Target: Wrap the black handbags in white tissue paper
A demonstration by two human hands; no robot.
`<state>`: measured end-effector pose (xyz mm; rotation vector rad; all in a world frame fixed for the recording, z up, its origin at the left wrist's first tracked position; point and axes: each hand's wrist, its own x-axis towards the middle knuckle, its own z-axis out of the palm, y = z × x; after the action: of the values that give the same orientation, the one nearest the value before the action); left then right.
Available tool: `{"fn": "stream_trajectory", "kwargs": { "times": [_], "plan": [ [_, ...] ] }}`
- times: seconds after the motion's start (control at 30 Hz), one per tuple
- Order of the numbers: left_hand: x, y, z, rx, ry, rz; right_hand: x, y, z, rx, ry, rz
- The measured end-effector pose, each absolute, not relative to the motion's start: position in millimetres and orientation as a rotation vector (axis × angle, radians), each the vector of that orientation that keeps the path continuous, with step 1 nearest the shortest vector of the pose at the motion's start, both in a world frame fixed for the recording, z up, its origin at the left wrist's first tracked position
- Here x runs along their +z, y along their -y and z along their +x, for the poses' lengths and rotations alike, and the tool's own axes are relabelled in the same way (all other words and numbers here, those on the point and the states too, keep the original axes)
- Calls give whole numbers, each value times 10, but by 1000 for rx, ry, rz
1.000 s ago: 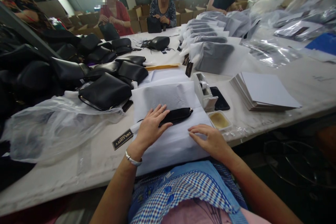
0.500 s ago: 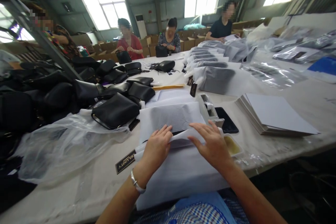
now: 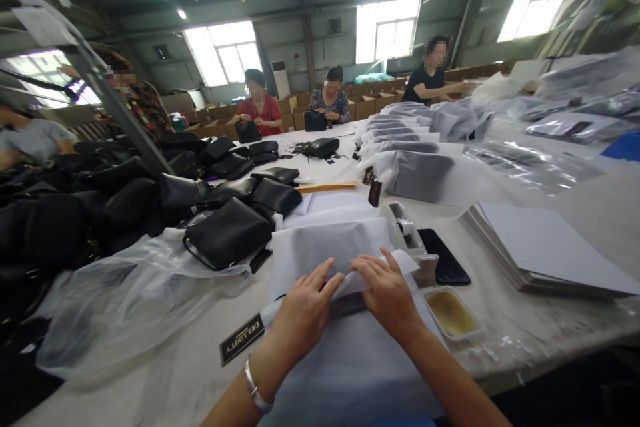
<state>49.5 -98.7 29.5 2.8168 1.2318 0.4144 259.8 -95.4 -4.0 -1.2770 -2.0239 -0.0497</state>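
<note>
A dark bag wrapped in white tissue paper (image 3: pixel 320 240) lies in front of me; its dark shape shows faintly through the sheet. My left hand (image 3: pixel 305 303) rests on the fold of paper along the near side, fingers extended and thumb pointing right. On the same fold, my right hand (image 3: pixel 387 293) lies with fingers stretched out and one raised. Both hands are open and press on the paper. A black hang tag (image 3: pixel 243 339) reading DELUXITY sticks out on the left. More tissue paper (image 3: pixel 350 360) spreads below my wrists.
Black handbags (image 3: pixel 227 233) pile up on the left beside a clear plastic bag (image 3: pixel 150 293). At right are a phone (image 3: pixel 444 257), a small tub of yellowish paste (image 3: pixel 453 312) and stacked white boards (image 3: pixel 555 240). Wrapped bags (image 3: pixel 420 173) line up behind. Several co-workers sit or stand around the table.
My hands have come closer together, and the paper flap between them now lies folded further over the bag. The camera has tilted up, so the scene sits lower in view.
</note>
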Motion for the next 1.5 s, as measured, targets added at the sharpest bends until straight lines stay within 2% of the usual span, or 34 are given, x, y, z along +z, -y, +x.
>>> {"fn": "stream_trajectory", "kwargs": {
  "times": [0.23,0.43,0.77,0.97,1.23,1.33,1.5],
  "plan": [
    [195,1018,468,533,-1326,2674,-39,842,2660,7,1977,-1300],
    [178,1046,479,525,-1411,2676,4,723,2667,-87,2006,-1422],
    [471,710,260,269,-1655,2504,17,669,2681,-133,1986,-1544],
    [556,537,232,356,-1610,2489,-87,600,2695,-95,1951,-1604],
    [451,424,249,381,-1798,2555,-55,520,2636,-24,1876,-1670],
    [455,427,288,546,-1844,2645,-20,502,2613,-17,1855,-1736],
    [381,674,538,1127,-1735,2761,17,500,2596,3,1860,-1794]
  ]
}}
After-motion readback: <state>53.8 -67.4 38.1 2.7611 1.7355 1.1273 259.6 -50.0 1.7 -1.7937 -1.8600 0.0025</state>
